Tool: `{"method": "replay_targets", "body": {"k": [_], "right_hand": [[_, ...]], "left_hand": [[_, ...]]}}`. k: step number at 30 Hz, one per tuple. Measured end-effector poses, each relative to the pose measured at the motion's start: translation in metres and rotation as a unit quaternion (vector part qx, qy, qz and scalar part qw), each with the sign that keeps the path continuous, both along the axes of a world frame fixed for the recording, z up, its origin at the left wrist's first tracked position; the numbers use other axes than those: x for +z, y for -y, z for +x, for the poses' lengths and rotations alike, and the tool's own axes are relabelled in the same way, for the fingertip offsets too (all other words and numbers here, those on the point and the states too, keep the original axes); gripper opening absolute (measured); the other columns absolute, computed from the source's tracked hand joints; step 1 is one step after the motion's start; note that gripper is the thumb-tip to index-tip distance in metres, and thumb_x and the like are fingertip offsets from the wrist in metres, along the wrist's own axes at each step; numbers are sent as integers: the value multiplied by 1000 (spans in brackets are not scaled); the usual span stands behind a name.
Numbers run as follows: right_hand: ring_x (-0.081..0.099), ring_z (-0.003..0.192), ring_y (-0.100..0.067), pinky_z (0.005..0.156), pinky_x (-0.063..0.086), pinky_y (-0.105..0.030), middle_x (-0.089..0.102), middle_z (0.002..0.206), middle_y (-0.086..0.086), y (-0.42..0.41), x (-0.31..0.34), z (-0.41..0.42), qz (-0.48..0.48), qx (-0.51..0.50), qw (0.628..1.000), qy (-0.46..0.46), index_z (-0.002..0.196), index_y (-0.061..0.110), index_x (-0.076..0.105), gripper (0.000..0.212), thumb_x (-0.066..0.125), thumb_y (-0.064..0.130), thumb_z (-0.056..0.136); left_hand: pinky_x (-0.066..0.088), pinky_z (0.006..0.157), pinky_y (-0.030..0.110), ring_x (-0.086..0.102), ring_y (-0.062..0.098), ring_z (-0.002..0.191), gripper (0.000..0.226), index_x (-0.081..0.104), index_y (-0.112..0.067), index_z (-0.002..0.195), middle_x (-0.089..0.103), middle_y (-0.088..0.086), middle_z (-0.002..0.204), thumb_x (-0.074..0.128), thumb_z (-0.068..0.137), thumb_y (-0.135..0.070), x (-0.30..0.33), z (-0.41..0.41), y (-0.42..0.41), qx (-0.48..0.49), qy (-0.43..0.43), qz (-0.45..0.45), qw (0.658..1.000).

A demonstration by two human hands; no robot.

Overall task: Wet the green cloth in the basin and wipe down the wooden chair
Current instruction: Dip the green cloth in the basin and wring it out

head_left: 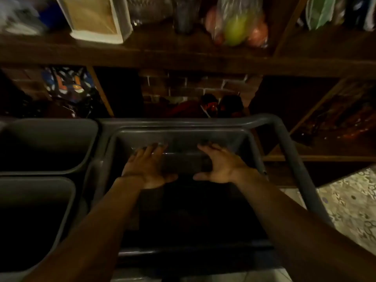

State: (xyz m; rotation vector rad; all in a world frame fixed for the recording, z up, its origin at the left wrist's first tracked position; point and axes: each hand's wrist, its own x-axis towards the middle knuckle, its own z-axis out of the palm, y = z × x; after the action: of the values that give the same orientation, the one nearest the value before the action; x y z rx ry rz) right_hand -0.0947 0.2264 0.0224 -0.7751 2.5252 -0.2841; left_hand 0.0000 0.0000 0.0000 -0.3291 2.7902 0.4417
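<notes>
Head view, dim light: left hand [148, 166] and right hand [219, 164] reach into a grey basin [284, 143], fingers spread wide, holding nothing visible; whether the green cloth lies in its dark interior cannot be told; wooden shelving [183, 55] stands behind.

Light: dim throughout, brightest along the top and at the tiled floor; much of the scene is blurred.
Shelf [183, 58]: a dark wooden board spanning the view at 12 o'clock, with slanted wooden braces beneath it.
On the shelf: a white-framed box [95, 19] at 11 o'clock; a clear bag of fruit [238, 25], green and reddish, at 12 to 1 o'clock; a green bag [321, 13] at 1 o'clock.
Wall: a brick wall [187, 84] with pale mortar lines, seen below the shelf near the centre.
Floor: patterned tiles [350, 202], pale with dark motifs, at 4 o'clock.
Left side: two grey bins [48, 127] at 9 o'clock, one behind the other, interiors dark.
</notes>
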Motion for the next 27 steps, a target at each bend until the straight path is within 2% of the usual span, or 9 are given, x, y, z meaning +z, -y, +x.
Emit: {"method": "replay_targets", "body": {"k": [4, 9, 12, 14, 17, 20, 22, 23, 27], "right_hand": [[26, 149, -30, 117, 33, -47, 20, 167, -1, 5, -56, 5, 30, -15, 999, 37, 156, 36, 21, 110, 81, 65, 68], [17, 153, -31, 120, 26, -44, 16, 168, -2, 9, -113, 16, 65, 5, 996, 55, 158, 33, 17, 113, 85, 55, 70], [12, 154, -31, 123, 24, -45, 14, 169, -4, 8, -132, 25, 90, 24, 994, 59, 159, 31, 14, 114, 85, 49, 72], [12, 154, -32, 120, 29, -49, 13, 169, -4, 8, -136, 28, 106, 27, 993, 49, 159, 31, 15, 111, 85, 44, 74], [29, 143, -37, 109, 41, -47, 28, 161, -6, 9, -134, 34, 119, 29, 992, -10, 154, 27, 29, 92, 81, 35, 78], [42, 127, -35, 93, 48, -42, 44, 144, -4, 12, -125, 32, 85, 9, 994, -69, 141, 24, 45, 57, 68, 19, 89], [46, 124, -34, 86, 51, -42, 50, 138, -4, 11, -109, 33, 59, -13, 994, -87, 137, 23, 50, 45, 60, 13, 94], [48, 123, -34, 86, 52, -42, 51, 136, -5, 10, -94, 34, 47, -18, 994, -99, 136, 22, 51, 42, 58, 11, 95], [51, 123, -36, 92, 53, -44, 57, 131, -7, 14, -92, 36, 51, 1, 996, -75, 132, 19, 52, 38, 57, 12, 95]], "left_hand": [[15, 116, 48, 11, 29, 147, 112, -2, -40, 153, 6, -1, 164, 58, 67, -80, -54, -3, -3, -39, 41, -8, 998], [13, 117, 45, 4, 25, 149, 115, -2, -38, 154, 1, -4, 165, 64, 68, -75, -109, -6, -12, -94, 71, 30, 993], [11, 119, 44, 1, 25, 150, 115, -2, -36, 155, 1, -3, 165, 73, 71, -58, -130, -4, -20, -129, 94, 54, 986], [9, 119, 43, 4, 24, 150, 113, 0, -34, 156, 4, -2, 165, 74, 72, -50, -137, -6, -24, -153, 84, 27, 984], [17, 116, 38, 19, 22, 146, 104, 8, -33, 156, 19, -3, 162, 71, 74, -48, -135, -8, -30, -168, 41, -9, 985], [31, 106, 35, 38, 23, 131, 83, 28, -32, 149, 42, -3, 146, 68, 77, -43, -122, -20, -34, -193, -20, -52, 980], [36, 99, 34, 44, 23, 124, 68, 38, -30, 140, 49, -3, 136, 65, 78, -38, -106, -19, -40, -189, -55, -62, 979], [37, 97, 34, 46, 23, 122, 64, 40, -29, 138, 51, -2, 134, 65, 79, -36, -90, -20, -42, -190, -70, -72, 977], [39, 93, 34, 48, 23, 123, 57, 40, -25, 137, 53, -1, 132, 60, 84, -32, -91, -15, -42, -167, -50, -64, 983]]}}
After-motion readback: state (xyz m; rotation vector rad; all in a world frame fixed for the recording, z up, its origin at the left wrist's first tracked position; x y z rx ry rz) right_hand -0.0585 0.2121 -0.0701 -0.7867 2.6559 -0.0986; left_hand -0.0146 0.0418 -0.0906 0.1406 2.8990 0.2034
